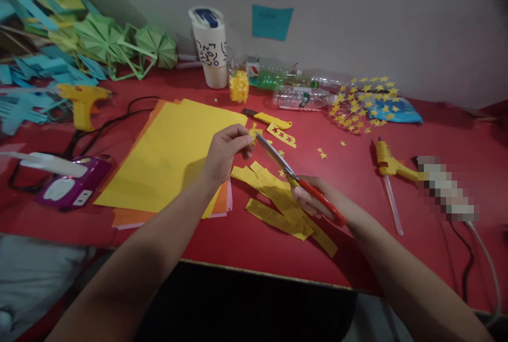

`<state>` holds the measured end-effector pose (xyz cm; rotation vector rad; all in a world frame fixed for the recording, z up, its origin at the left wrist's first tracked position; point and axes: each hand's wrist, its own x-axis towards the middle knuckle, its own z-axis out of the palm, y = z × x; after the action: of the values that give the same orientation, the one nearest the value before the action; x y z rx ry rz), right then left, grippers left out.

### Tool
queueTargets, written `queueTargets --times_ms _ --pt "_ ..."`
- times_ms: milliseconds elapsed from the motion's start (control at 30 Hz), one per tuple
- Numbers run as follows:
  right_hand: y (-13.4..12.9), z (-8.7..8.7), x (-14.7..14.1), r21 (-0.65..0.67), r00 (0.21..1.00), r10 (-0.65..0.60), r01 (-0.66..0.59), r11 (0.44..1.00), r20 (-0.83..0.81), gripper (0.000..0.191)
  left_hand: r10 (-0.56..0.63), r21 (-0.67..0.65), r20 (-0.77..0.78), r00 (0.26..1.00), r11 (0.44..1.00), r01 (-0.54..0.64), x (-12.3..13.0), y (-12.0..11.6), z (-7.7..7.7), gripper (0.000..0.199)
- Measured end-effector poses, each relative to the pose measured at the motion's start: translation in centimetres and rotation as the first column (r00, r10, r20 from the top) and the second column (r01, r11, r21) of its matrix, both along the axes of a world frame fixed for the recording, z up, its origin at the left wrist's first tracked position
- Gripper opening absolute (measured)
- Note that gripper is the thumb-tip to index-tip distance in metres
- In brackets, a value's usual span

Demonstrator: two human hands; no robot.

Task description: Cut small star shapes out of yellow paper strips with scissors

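My left hand (229, 150) pinches a small piece of yellow paper (256, 134) above the table. Red-handled scissors (296, 175) are gripped in my right hand (311, 196), their blade tips at the edge of that paper. Under the scissors lie several yellow paper strips (278, 194). Just beyond the blades are a strip with star-shaped holes (281, 135) and a yellow cutter knife (273, 118). Loose yellow stars (323, 155) lie scattered to the right. Beneath my left forearm is a stack of yellow sheets (170, 151) with orange and pink ones below.
Along the wall stand a white tumbler (210, 51), a cup of yellow pieces (238, 86), and plastic bottles (301, 97). Glue guns lie left (83, 101) and right (389, 159). A purple power box (75, 186) and cables are at left, folded green paper shapes (101, 37) behind.
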<state>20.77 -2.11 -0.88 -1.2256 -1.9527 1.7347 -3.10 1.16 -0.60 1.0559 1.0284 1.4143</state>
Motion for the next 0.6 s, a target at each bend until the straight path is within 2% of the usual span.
queueTargets --times_ms 333,600 --pt "0.07 0.52 -0.17 0.019 0.998 -0.002 0.0 1.0 0.057 0.059 -0.023 0.018 -0.008 1.0 1.0 0.023 0.14 -0.12 0.14 0.012" --pt "0.09 0.3 -0.17 0.021 1.0 0.008 -0.008 1.0 0.029 0.058 -0.025 0.027 -0.014 1.0 0.999 0.026 0.12 -0.13 0.16 0.011"
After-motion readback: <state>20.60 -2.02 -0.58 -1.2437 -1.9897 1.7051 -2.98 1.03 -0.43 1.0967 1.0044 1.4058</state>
